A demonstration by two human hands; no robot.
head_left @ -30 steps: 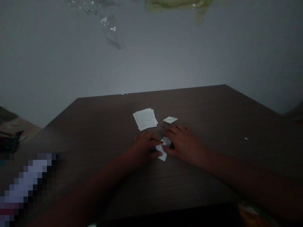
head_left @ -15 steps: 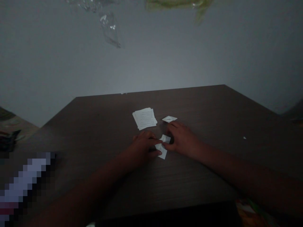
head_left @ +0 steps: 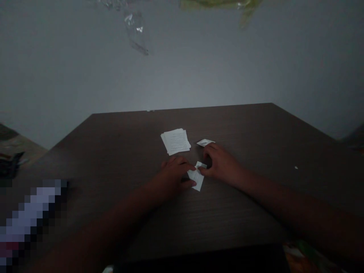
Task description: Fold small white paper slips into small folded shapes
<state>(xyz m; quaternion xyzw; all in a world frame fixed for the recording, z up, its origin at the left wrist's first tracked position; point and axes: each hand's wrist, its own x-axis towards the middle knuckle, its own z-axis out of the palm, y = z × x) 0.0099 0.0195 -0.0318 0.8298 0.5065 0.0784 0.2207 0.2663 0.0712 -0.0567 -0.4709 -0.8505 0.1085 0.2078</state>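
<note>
Paper pinched from both sides, folks: a small folded white paper (head_left: 196, 177) sat on the desk between the hands, one corner poking out toward the person. The left hand (head_left: 173, 175) was half closed, knuckles raised, fingers curving over to the paper's left edge, and its thumb (head_left: 190, 184) came in below them at that same edge. The right hand (head_left: 220, 165) was curled tighter, its thumb and fingertips (head_left: 202, 170) closing on the paper's upper right side. Neither hand lay open flat; both gripped that one piece, and it stayed down on the surface, not lifted. Just beyond, a neat stack of printed paper slips (head_left: 175, 141) lay past the left hand, while a small folded paper diamond (head_left: 205, 142) sat just past the right hand, nearly at its knuckles. Farther right, a tiny white scrap (head_left: 296, 167) lay alone on the dark wood-grain desk (head_left: 113, 151). Behind it all rose a plain grey wall (head_left: 182, 68).
</note>
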